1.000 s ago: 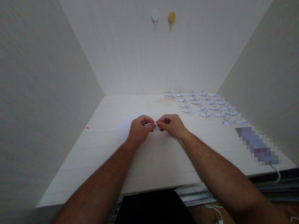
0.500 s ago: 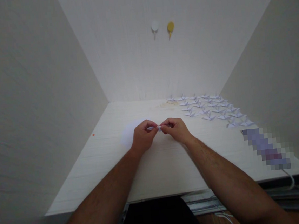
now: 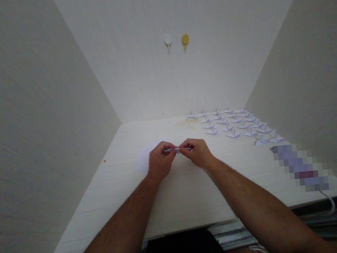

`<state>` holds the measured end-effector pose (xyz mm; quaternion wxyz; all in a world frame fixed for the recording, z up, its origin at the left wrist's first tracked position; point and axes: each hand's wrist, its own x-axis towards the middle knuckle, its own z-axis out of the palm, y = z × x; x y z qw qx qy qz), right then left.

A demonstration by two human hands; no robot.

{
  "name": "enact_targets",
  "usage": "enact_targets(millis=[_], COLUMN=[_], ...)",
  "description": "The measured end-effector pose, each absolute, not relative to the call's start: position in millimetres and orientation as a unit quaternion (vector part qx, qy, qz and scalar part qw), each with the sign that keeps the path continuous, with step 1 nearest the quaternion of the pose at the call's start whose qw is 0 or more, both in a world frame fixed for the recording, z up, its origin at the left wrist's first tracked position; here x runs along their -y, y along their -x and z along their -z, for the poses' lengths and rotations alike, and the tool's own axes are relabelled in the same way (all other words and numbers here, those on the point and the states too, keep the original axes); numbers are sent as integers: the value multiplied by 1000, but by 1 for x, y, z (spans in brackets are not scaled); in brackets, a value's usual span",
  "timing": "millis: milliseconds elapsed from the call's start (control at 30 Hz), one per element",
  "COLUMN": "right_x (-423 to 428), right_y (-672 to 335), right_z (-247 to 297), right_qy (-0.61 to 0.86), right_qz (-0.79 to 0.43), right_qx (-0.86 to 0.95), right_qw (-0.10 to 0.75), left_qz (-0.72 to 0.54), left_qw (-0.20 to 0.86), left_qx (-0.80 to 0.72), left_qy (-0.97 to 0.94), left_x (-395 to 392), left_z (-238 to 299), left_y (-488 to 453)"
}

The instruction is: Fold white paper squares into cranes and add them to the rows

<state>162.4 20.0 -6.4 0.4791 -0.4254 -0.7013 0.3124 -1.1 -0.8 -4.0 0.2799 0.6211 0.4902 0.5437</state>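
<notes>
Both my hands meet above the middle of the white table, pinching one small piece of folded white paper. My left hand grips its left part between thumb and fingers. On the other side, my right hand pinches the right part, and the thumbs nearly touch. Fingers cover most of the paper, so its exact folded shape cannot be made out. Several white paper cranes stand in loose rows at the table's back right.
A white hook and a yellow hook are on the back wall. A blurred-out flat object with a white cable lies at the right edge. A small orange spot marks the left side. Walls enclose three sides.
The view has tilted and shifted slightly. The fingers of both hands have drawn a little closer together on the folded paper, which stays pinched between them.
</notes>
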Motion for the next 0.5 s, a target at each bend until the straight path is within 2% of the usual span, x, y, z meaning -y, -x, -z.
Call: enact_targets(millis=[500], right_x=[-19], right_y=[-164], right_z=[5], right_qy=[417], right_qz=[-269], right_qx=[722], right_qw=[482], left_qz=[-500], left_qw=[337], left_qx=[-512], left_qy=[-612], left_x=[1], left_z=[-1], left_y=[3])
